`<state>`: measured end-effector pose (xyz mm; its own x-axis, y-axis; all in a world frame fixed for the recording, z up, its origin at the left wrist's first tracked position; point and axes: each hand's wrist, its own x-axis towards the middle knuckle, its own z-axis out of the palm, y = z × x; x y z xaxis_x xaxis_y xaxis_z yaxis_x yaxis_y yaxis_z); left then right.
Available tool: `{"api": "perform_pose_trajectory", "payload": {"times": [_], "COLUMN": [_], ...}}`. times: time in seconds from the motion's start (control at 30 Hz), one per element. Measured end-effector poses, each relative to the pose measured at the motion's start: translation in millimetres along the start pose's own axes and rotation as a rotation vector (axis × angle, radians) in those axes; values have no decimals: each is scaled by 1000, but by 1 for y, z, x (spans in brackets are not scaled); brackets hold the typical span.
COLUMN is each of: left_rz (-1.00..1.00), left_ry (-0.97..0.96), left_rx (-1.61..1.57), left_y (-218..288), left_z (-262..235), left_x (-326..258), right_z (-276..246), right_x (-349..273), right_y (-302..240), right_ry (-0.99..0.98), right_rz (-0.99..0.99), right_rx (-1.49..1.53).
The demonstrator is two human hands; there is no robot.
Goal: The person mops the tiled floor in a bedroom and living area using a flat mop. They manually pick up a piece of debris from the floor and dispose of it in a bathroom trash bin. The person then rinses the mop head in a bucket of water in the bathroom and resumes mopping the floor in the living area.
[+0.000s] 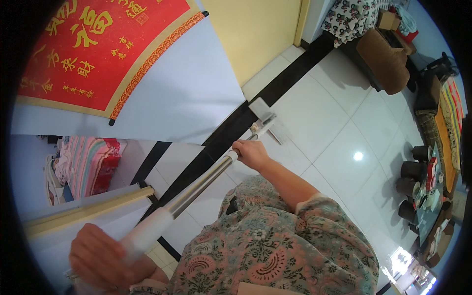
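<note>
The right hand (250, 153) is closed around the long shiny metal mop pole (201, 184) far down, near the flat grey mop head (265, 120) that sits on the white tiled floor (334, 128) by a black strip. The left hand (98, 260) grips the pole's white top end, close to the camera. A big red paper scroll with gold writing (93, 49) hangs on the wall.

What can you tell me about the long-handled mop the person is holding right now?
The mop has a long shiny metal pole with a white grip sleeve at its near end and a flat, pale rectangular head resting on the white tiled floor near a black tile strip. It slants from lower left up to the head. The left hand grips the white sleeve; the right hand grips the pole farther down.
</note>
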<state>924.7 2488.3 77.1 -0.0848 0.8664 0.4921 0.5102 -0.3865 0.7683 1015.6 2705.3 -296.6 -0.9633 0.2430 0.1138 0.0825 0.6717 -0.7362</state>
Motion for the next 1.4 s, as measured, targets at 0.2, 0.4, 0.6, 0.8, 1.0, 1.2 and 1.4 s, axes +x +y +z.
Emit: {"api": "perform_pose_trajectory", "payload": {"times": [0.2, 0.4, 0.6, 0.8, 1.0, 1.2, 1.4], "left_rz": [-175, -236, -129, -306, -808, -1181, -1432], "left_ry": [759, 567, 503, 548, 454, 652, 692], "left_rx": [-388, -336, -349, -87, -368, -382, -533], "left_y": [-34, -32, -63, -106, -210, -289, -389], "left_z": [40, 32, -6, 19, 76, 172, 262], "left_x": [-12, -16, 21, 84, -10, -93, -122], "right_z": [1, 36, 24, -102, -212, -200, -172], "right_x": [-25, -22, 38, 67, 60, 51, 36], "right_y": [14, 18, 7, 67, 108, 154, 243], "right_ry": [30, 19, -49, 68, 193, 96, 382], "right_rz": [219, 225, 203, 349, 310, 384, 530], "right_rx": [-85, -28, -80, -22, 237, 243, 446]}}
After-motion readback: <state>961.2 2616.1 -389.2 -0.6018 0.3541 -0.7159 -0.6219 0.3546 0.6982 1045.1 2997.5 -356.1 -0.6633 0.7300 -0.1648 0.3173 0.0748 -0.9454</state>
